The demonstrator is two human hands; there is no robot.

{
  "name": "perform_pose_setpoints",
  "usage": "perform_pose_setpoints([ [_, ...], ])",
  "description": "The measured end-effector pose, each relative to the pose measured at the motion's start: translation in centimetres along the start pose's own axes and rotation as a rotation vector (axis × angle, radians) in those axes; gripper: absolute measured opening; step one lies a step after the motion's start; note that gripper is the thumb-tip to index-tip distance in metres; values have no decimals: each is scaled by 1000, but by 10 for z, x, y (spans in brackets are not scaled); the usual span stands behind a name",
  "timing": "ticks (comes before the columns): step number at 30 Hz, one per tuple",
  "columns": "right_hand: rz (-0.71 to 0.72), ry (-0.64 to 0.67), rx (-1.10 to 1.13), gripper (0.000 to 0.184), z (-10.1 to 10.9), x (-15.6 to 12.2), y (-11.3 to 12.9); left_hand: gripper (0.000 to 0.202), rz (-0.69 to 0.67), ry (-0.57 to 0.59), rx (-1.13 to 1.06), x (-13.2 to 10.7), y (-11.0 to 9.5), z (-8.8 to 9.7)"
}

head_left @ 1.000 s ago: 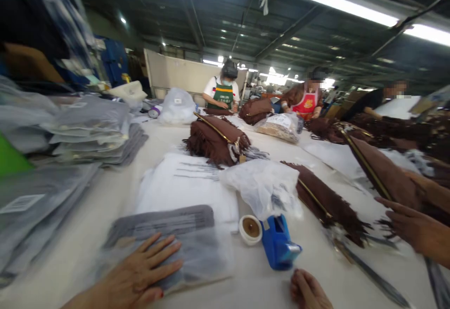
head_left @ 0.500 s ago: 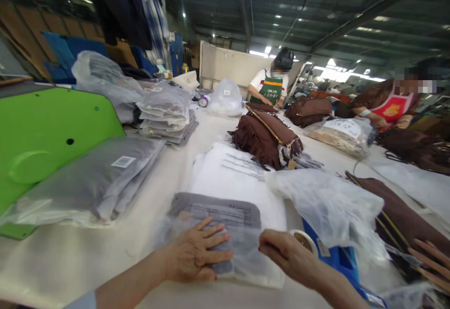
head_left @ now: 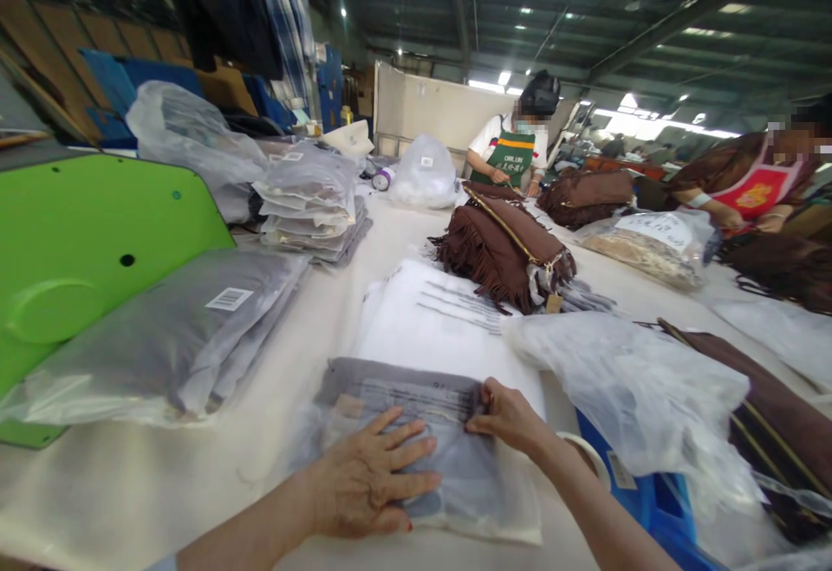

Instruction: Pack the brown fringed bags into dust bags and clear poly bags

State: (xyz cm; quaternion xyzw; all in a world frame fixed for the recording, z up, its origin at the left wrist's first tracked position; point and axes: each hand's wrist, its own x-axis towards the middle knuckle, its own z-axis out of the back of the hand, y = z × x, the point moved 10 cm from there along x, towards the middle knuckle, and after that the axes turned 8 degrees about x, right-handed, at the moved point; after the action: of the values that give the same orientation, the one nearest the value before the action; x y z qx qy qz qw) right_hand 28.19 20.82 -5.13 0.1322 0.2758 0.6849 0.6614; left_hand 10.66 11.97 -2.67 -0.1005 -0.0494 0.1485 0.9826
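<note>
A grey folded garment in a clear plastic bag (head_left: 448, 458) lies on the white table in front of me. My left hand (head_left: 370, 484) rests flat on the bag's near part, fingers spread. My right hand (head_left: 507, 418) is at the bag's far right corner, fingers bent and pinching its edge near the printed flap. A stack of white printed bags (head_left: 442, 320) lies just beyond. A blue tape dispenser (head_left: 656, 502) with a tape roll (head_left: 588, 454) sits to the right of my right forearm, partly under a crumpled clear bag (head_left: 624, 389).
Packed grey garments (head_left: 162, 337) lie at left against a green panel (head_left: 84, 242), with more stacked (head_left: 312, 207) behind. Brown fringed bags (head_left: 503, 250) lie mid-table and one at right (head_left: 767, 406). Other people (head_left: 520, 142) work at the far end and right side.
The view swung left and steadied. My right hand came from the table's near edge onto the bag and moved up to its far right corner. My left hand stayed flat on the bag.
</note>
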Motion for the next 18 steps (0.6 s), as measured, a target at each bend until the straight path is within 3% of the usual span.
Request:
perform_pose_setpoints([
  [3, -32, -242, -64, 13, 22, -25, -3, 54, 8, 11, 15, 0, 0, 2],
  [5, 29, -354, -69, 21, 21, -50, 12, 53, -4, -17, 19, 0, -2, 5],
  [7, 225, -434, -111, 27, 4, -76, 42, 51, -17, -52, 39, -1, -4, 7],
  [9, 535, -568, -300, 32, -22, -105, 81, 50, -14, -70, 77, 0, -4, 6],
  [11, 739, -671, -509, 36, -52, -124, 101, 50, -9, -81, 121, 1, -5, 6],
  [15, 807, -676, -667, 40, -85, -119, 97, 48, 32, -146, 216, -5, 1, 16],
  [18, 803, -692, -664, 43, -82, -117, 92, 43, 274, -264, 305, -30, 23, 37],
])
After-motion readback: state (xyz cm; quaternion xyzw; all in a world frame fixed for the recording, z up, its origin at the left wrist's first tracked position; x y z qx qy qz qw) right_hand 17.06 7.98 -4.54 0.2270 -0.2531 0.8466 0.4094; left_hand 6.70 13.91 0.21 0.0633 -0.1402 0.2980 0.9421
